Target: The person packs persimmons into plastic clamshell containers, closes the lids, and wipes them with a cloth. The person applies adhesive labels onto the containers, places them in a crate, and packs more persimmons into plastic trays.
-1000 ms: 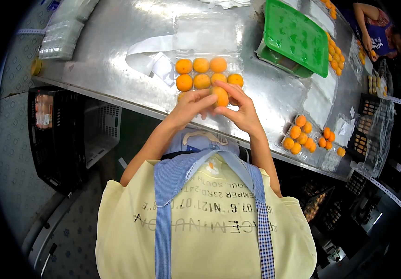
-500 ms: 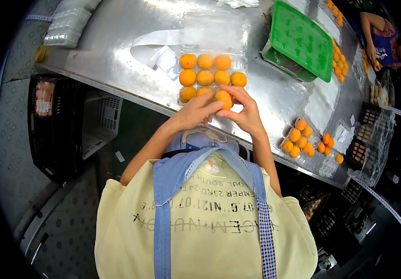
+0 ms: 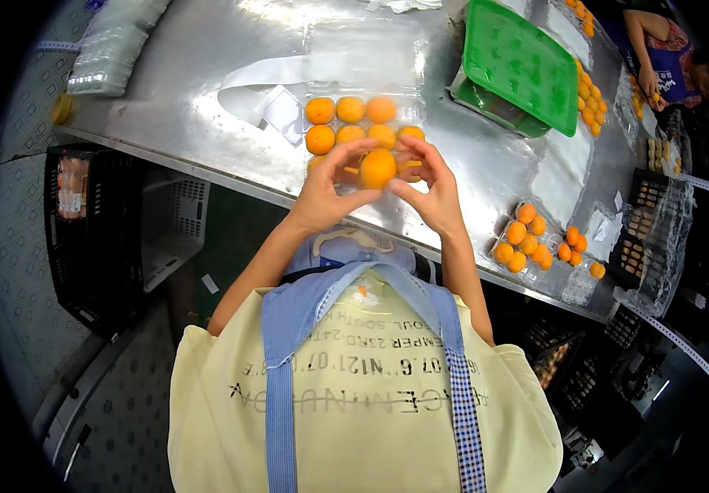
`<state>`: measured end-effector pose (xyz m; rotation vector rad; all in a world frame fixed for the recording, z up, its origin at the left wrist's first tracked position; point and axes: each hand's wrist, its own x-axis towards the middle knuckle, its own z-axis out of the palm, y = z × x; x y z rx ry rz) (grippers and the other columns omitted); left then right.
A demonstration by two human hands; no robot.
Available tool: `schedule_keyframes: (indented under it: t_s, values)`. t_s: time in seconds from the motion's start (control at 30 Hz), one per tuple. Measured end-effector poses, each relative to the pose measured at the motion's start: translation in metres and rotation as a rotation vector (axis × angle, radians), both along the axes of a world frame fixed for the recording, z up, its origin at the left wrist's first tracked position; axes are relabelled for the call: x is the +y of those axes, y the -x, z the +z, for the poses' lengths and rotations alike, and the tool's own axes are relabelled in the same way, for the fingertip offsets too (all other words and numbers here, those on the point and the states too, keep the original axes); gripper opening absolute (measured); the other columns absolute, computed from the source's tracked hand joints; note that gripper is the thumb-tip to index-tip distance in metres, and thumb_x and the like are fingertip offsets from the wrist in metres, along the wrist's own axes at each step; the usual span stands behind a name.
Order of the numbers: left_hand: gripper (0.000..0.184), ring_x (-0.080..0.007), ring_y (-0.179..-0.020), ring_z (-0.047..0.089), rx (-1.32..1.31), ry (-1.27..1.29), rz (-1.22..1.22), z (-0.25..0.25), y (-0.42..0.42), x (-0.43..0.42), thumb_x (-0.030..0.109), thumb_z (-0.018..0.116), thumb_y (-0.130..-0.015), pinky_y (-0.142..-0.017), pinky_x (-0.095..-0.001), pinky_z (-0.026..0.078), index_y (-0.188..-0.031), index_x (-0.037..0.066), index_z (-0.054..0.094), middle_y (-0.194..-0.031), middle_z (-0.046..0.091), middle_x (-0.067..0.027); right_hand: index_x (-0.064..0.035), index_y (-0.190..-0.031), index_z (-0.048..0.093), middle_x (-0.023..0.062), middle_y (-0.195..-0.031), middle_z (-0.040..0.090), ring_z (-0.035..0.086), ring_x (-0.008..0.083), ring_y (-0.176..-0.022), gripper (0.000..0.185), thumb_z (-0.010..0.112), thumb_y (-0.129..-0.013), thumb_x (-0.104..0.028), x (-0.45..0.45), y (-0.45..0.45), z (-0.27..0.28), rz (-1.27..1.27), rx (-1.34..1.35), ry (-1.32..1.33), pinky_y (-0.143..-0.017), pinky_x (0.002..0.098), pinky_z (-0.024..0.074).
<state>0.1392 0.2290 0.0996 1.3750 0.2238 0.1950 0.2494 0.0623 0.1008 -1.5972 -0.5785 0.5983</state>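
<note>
A round orange fruit (image 3: 377,168), looking like an apricot, is held up over the near side of a clear plastic tray (image 3: 421,105). My left hand (image 3: 330,187) curves round its left side, fingers above and thumb below. From the right, my right hand (image 3: 432,187) has its fingers bent, with the thumb tip at the fruit's lower edge. Rows of similar fruits (image 3: 351,109) fill the tray's cups behind; my hands partly cover the front row. The tray's clear lid (image 3: 363,51) lies folded back on the metal table.
A green-lidded box (image 3: 520,66) stands right of the tray. Loose fruits (image 3: 527,238) lie near the table's right edge. A white strip (image 3: 264,72) and stacked clear trays (image 3: 116,49) are on the left. Black crates (image 3: 96,230) stand below. Another person's arm (image 3: 642,49) shows far right.
The fruit has moved slightly left and now shows a rounder side. My hands have spread around it, the left fingers lifting above it. The whole view has shifted a little.
</note>
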Motion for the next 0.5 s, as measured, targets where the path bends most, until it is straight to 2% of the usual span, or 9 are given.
schedule_keyframes:
  t_s: [0.03,0.13,0.23,0.33,0.43,0.5]
  values:
    - [0.061,-0.0168,-0.107,0.060,-0.034,-0.068,0.043,0.001,-0.002,-0.001,0.007,0.078,-0.075,-0.088,-0.0302,0.048,-0.130,0.007,0.053,-0.120,0.062,-0.0057,-0.0034,-0.129,0.054,0.0100,-0.116,0.063,0.061,0.0183,-0.100,0.062,0.081,-0.075,-0.015,-0.001,0.000,-0.003,0.028,0.053,0.011,-0.084,0.0313,0.0505]
    - [0.065,-0.0194,-0.110,0.059,0.069,-0.224,-0.034,0.006,-0.001,0.005,0.002,0.077,-0.074,-0.095,-0.0325,0.046,-0.133,0.006,0.050,-0.127,0.058,-0.0075,-0.0009,-0.125,0.055,0.0112,-0.109,0.066,0.063,0.0193,-0.097,0.056,0.080,-0.078,-0.016,-0.002,0.004,-0.009,0.063,0.185,0.003,-0.084,0.0317,0.0510]
    - [0.061,-0.0180,-0.104,0.060,0.022,-0.414,0.003,0.005,-0.001,0.005,0.004,0.078,-0.073,-0.091,-0.0321,0.047,-0.129,0.008,0.054,-0.123,0.061,-0.0069,0.0003,-0.124,0.055,0.0114,-0.108,0.066,0.063,0.0191,-0.099,0.055,0.080,-0.079,-0.017,0.005,0.010,-0.009,0.022,0.299,-0.049,-0.084,0.0320,0.0510]
    - [0.058,-0.0168,-0.104,0.060,0.068,-0.408,0.005,0.006,-0.002,0.005,0.004,0.078,-0.073,-0.088,-0.0311,0.048,-0.127,0.008,0.056,-0.121,0.062,-0.0059,0.0011,-0.123,0.055,0.0109,-0.107,0.066,0.063,0.0185,-0.099,0.054,0.080,-0.080,-0.018,0.009,0.010,-0.007,0.021,0.307,-0.018,-0.083,0.0316,0.0510]
    - [0.055,-0.0168,-0.105,0.060,0.088,-0.287,-0.030,0.003,-0.004,0.007,0.004,0.078,-0.074,-0.086,-0.0298,0.049,-0.125,0.008,0.057,-0.121,0.062,-0.0051,0.0007,-0.123,0.055,0.0104,-0.106,0.066,0.063,0.0182,-0.098,0.053,0.080,-0.079,-0.017,0.010,0.007,-0.003,0.038,0.269,0.035,-0.082,0.0307,0.0511]
    - [0.055,-0.0171,-0.107,0.060,0.031,-0.292,-0.014,0.000,-0.005,0.007,0.004,0.077,-0.074,-0.085,-0.0289,0.049,-0.125,0.007,0.058,-0.123,0.062,-0.0052,0.0002,-0.123,0.056,0.0100,-0.106,0.066,0.064,0.0178,-0.097,0.053,0.080,-0.079,-0.016,0.011,0.006,-0.006,0.043,0.216,0.040,-0.082,0.0301,0.0511]
